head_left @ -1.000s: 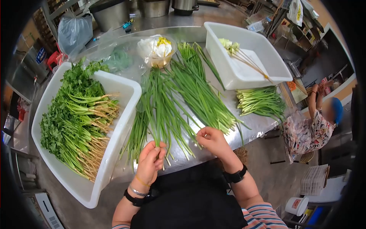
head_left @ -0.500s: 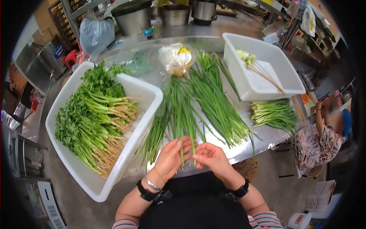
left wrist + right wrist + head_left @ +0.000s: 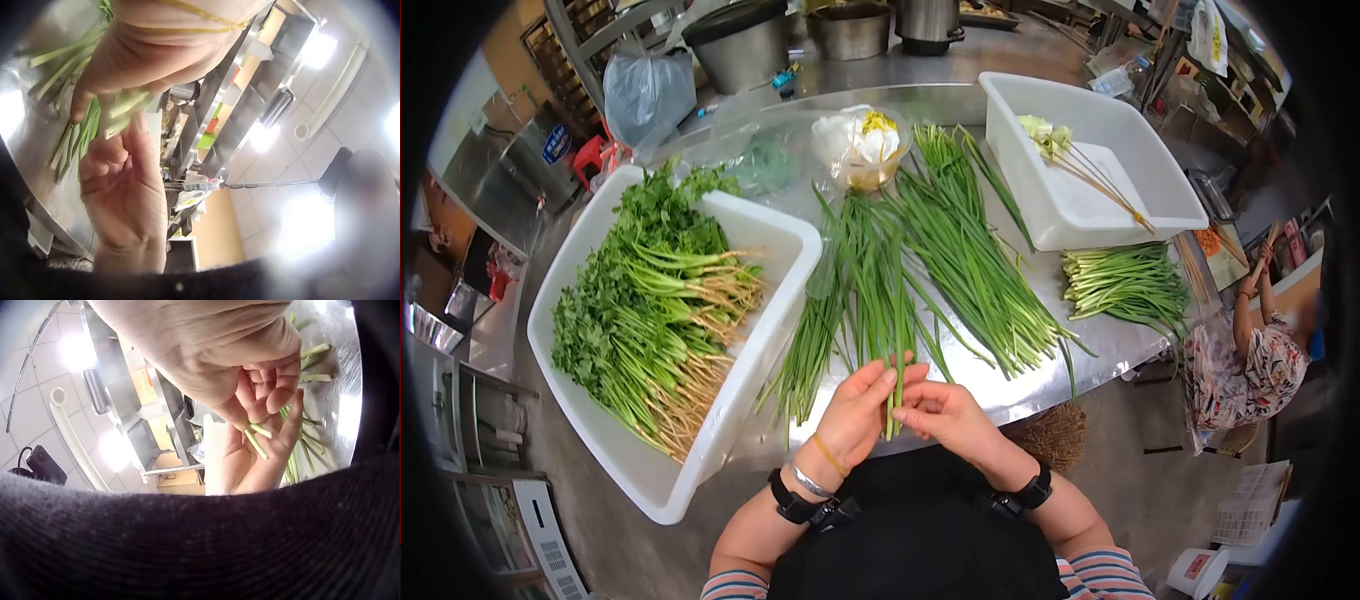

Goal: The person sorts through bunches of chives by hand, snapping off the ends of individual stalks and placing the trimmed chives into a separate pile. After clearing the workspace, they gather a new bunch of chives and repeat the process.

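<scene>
Steel kitchen table (image 3: 1012, 392), chives (image 3: 970, 270), cilantro tub (image 3: 786, 262)

Both forearms angle inward and the hands meet close before the body. The left hand (image 3: 855, 412) stands palm-in, fingers nearly straight. The green stalks (image 3: 894, 398) lie against them, and the right hand (image 3: 943, 413) pinches these with curled fingertips.

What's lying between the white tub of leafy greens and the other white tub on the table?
In the head view, long green chives lie spread in bundles on the steel table, with a clear bowl at their far end.
</scene>
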The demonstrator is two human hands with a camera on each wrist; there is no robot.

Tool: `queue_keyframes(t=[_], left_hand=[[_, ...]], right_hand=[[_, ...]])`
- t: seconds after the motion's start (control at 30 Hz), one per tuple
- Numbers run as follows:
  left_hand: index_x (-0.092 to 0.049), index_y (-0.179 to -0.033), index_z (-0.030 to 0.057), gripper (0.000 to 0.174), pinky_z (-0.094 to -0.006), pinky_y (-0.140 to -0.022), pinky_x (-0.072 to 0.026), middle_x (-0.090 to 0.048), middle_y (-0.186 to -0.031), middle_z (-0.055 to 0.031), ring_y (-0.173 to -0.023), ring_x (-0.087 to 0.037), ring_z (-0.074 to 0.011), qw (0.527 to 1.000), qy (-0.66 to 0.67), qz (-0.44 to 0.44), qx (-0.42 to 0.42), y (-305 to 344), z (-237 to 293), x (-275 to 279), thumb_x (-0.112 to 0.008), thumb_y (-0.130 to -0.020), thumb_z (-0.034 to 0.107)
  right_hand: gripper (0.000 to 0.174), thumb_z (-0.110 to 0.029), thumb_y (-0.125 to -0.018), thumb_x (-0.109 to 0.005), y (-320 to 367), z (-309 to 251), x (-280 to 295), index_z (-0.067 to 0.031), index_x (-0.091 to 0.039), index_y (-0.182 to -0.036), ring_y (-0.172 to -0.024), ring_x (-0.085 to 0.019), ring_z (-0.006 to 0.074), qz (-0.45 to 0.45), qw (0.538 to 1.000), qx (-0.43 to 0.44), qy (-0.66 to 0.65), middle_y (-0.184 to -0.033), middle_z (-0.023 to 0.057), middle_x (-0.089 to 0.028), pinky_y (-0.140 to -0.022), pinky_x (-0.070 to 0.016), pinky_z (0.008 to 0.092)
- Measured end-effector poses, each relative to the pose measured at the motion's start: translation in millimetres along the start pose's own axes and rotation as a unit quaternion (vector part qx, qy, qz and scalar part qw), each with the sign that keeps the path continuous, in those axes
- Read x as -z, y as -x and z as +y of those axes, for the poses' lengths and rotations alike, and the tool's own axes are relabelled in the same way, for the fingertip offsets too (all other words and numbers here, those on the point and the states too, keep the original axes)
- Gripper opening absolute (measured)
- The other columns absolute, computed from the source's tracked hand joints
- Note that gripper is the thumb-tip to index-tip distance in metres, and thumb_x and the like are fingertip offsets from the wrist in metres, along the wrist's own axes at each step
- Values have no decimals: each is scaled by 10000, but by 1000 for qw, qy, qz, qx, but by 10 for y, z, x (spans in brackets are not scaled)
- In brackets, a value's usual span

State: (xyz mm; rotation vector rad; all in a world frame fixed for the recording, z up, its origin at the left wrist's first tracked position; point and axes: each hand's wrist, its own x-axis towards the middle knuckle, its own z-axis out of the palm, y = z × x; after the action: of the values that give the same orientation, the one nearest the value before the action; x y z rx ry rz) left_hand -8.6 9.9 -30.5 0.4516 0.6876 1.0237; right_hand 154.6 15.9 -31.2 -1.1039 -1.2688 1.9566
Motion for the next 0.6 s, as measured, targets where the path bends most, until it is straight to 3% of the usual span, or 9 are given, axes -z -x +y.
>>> queue_keyframes(t=[0.3,0.4,0.47,0.5,0.57,0.6], left_hand=[[-493,-1215,41,287,-305,-834,-489,-585,-1177,-108,-991,-585,-173,998,-40,30,-28,18,-12,-30,-467,-966,180],[-494,-1216,48,282,-303,-840,-482,-594,-1162,-105,-978,-592,-174,998,-32,33,-47,13,-16,-22,-466,-966,175],[-494,-1215,50,279,-305,-843,-478,-599,-1152,-106,-970,-596,-175,998,-17,37,-56,13,-13,-29,-467,-965,170],[-493,-1219,51,288,-307,-854,-471,-602,-1148,-102,-986,-590,-170,997,-13,24,-75,8,-10,-47,-476,-962,179],[-493,-1223,51,297,-310,-865,-465,-605,-1144,-99,-1003,-584,-166,996,-7,10,-89,46,3,-74,-485,-960,188],[-492,-1227,51,316,-313,-870,-457,-606,-1145,-102,-1026,-573,-157,991,-120,-5,-57,101,45,-69,-506,-951,205]], right_hand=[[130,-123,-886,-609,19,51,-23,-20,-608,-965,-673,-506,49,-27,999,14,-36,-773,-16,-585,-614,-413,204],[149,-140,-913,-567,27,123,9,-13,-612,-977,-681,-511,56,-40,997,63,-1,-770,-8,-590,-627,-412,198],[182,-161,-934,-532,54,119,69,-7,-613,-989,-664,-507,59,-27,990,103,92,-753,-9,-582,-610,-412,208],[182,-161,-934,-532,92,64,87,-7,-613,-989,-664,-507,59,-25,990,103,91,-753,-9,-582,-610,-412,208],[199,-173,-940,-521,244,-154,96,-4,-610,-998,-635,-498,68,-2,999,18,39,-744,-8,-583,-581,-407,219],[199,-173,-940,-521,313,-231,141,-4,-610,-998,-635,-498,68,0,999,16,38,-744,-8,-583,-581,-407,219]])
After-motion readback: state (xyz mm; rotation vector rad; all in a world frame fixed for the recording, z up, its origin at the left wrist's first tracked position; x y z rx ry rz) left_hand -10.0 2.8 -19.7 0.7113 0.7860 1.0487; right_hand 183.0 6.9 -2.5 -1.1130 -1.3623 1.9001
